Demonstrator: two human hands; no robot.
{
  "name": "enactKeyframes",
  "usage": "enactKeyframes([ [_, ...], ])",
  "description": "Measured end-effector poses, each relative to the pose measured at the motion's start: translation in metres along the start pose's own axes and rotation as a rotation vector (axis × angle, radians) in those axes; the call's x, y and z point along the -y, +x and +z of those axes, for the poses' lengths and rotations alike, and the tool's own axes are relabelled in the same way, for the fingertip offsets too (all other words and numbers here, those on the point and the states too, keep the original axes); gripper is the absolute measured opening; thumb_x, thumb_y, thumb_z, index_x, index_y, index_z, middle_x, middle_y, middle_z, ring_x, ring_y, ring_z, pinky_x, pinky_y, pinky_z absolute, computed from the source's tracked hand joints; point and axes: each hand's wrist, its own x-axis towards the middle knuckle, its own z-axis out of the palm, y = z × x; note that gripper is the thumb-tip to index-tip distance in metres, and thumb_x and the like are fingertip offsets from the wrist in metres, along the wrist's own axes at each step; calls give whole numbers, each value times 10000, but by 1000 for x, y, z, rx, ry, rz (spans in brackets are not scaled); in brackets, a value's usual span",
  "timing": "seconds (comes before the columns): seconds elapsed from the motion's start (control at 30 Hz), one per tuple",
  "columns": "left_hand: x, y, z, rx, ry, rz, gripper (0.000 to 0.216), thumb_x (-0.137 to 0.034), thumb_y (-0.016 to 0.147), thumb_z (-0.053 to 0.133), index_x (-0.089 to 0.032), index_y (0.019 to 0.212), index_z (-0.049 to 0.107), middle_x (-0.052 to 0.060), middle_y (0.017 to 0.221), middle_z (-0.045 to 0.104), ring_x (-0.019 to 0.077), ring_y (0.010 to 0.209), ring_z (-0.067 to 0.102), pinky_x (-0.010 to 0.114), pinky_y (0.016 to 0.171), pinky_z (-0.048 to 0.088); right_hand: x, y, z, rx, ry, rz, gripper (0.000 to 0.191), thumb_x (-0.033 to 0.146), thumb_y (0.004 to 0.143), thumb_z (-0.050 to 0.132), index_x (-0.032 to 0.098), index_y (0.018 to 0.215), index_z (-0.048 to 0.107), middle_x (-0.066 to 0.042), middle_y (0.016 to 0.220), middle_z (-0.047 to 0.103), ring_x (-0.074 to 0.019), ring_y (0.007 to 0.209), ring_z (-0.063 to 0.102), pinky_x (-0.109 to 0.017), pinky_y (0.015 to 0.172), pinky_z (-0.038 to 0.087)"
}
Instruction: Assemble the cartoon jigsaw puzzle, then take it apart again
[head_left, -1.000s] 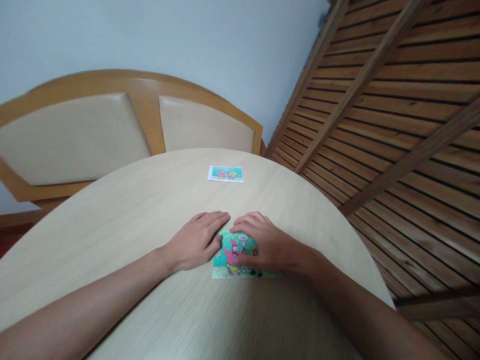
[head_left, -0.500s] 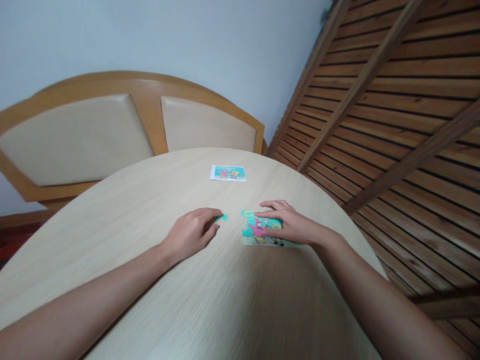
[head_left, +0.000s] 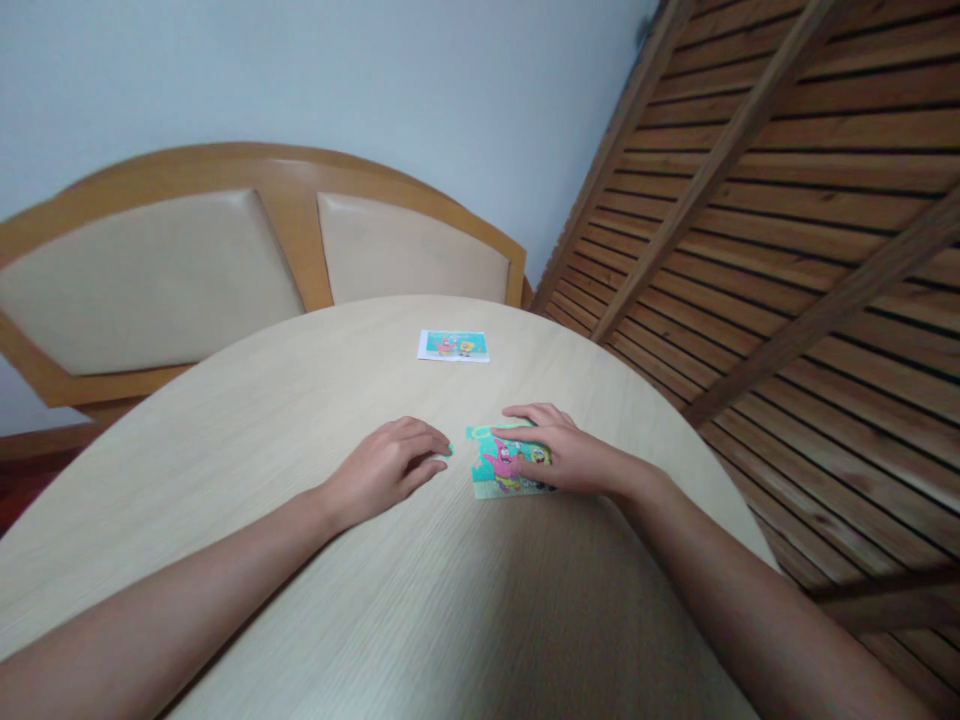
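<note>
A partly assembled jigsaw puzzle (head_left: 495, 465) with a pink starfish and a yellow sponge character on turquoise lies flat on the table (head_left: 360, 610). My right hand (head_left: 562, 450) rests over its right part, thumb and fingers spread across it, holding it against the tabletop and hiding that side. The puzzle's left edge is uneven. Just left of it, my left hand (head_left: 397, 460) has its fingertips closed on a small turquoise puzzle piece (head_left: 451, 450), mostly hidden under the fingers. A narrow gap separates the piece from the puzzle.
A white-bordered picture card (head_left: 454, 346) with the same characters lies farther back on the round table. Behind the table stands a wooden headboard (head_left: 292, 235) with cream padded panels. A slatted wooden partition (head_left: 750, 250) rises on the right.
The puzzle has slid left and slightly nearer under my right hand. My left hand has shifted a little to the right, and its fingers now cover more of the small piece.
</note>
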Motion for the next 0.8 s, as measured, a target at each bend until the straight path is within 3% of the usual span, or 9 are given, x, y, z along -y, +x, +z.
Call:
enactKeyframes([
  [0.57,-1,0,0,-2,-329,-36,198,-261,1021,493,-190,1104,658,75,1024,686,172,936,641,326,858,516,12,2,3,59,-4,-42,535,606,934,542,351,1402,587,-109,1529,452,-334,1415,359,-571,1154,275],
  [0.8,-4,0,-4,-38,-379,41,174,-193,995,507,-177,1020,678,83,1010,660,169,930,630,322,845,519,15,1,4,57,14,-58,538,618,930,542,354,1395,593,-98,1528,456,-333,1417,359,-554,1156,286],
])
